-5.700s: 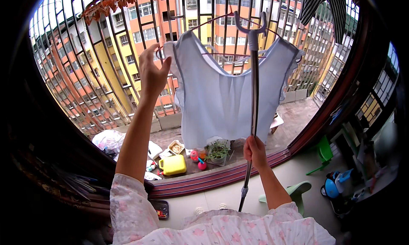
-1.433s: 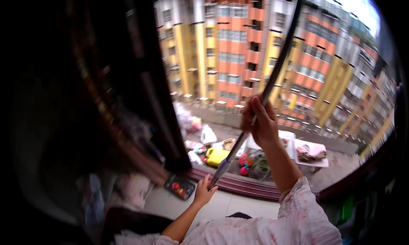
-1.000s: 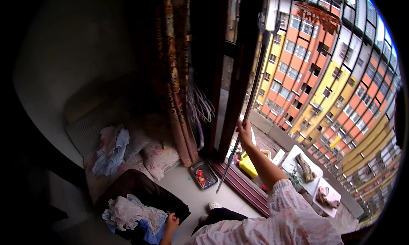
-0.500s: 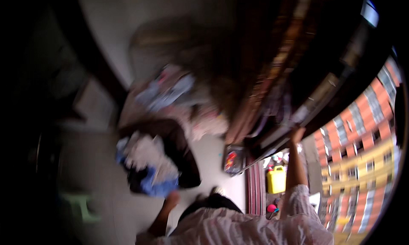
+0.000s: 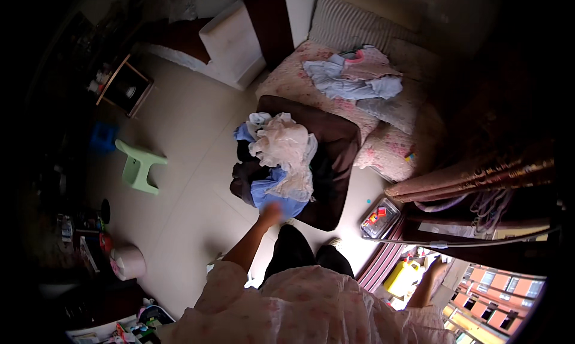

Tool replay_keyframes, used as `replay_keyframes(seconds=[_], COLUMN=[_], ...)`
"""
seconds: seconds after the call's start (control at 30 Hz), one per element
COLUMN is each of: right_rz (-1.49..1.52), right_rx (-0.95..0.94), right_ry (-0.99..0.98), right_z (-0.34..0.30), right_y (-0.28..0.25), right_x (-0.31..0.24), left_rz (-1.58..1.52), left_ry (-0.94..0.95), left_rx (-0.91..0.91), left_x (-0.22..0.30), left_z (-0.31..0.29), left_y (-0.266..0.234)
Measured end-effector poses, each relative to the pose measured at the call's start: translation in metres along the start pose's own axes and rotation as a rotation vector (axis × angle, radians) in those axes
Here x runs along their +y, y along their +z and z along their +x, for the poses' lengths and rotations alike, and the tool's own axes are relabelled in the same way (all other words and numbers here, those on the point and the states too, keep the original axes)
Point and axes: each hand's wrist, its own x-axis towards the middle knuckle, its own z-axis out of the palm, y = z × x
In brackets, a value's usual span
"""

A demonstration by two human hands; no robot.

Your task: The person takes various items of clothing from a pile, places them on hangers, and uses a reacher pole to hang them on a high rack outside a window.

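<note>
A heap of clothes lies on a dark brown padded seat [image 5: 335,158] in front of me. On top is a crumpled pale pink and white garment [image 5: 281,140], and a blue garment [image 5: 278,200] hangs at the near edge. My left hand [image 5: 271,213] is right by the blue cloth, smeared by motion; touch and finger pose are unclear. Far to the right, my right hand [image 5: 437,273] is raised in front of the bright window opening, beside a yellow jug [image 5: 402,278]. Its fingers are too indistinct to read.
A flowered bed [image 5: 287,74] holds more clothes [image 5: 353,74]. A green plastic stool [image 5: 141,167] and a pinkish bin [image 5: 127,262] stand on the left. Near the window are a tray with toys [image 5: 380,218], a curtain [image 5: 467,176] and hanging hoses or hangers [image 5: 491,209].
My view has turned toward the room. My right hand has come away from the window frame and lowered, while my left hand now sits closer to the clothes on the seat.
</note>
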Motion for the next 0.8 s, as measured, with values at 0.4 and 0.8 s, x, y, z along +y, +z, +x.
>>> replay_keyframes(seconds=[0.4,0.8], right_rz=[0.085,-0.020], right_rx=[-1.286,-1.226], right_ry=[0.339,0.101], right_z=[-0.288,-0.298], right_y=[0.068,0.099], right_x=[-0.142,-0.261], left_rz=[-0.581,-0.537], left_ry=[-0.330,0.281], left_rx=[0.277,-0.487], left_x=[0.041,0.134], left_z=[0.155,0.156], left_y=[-0.110,-0.053])
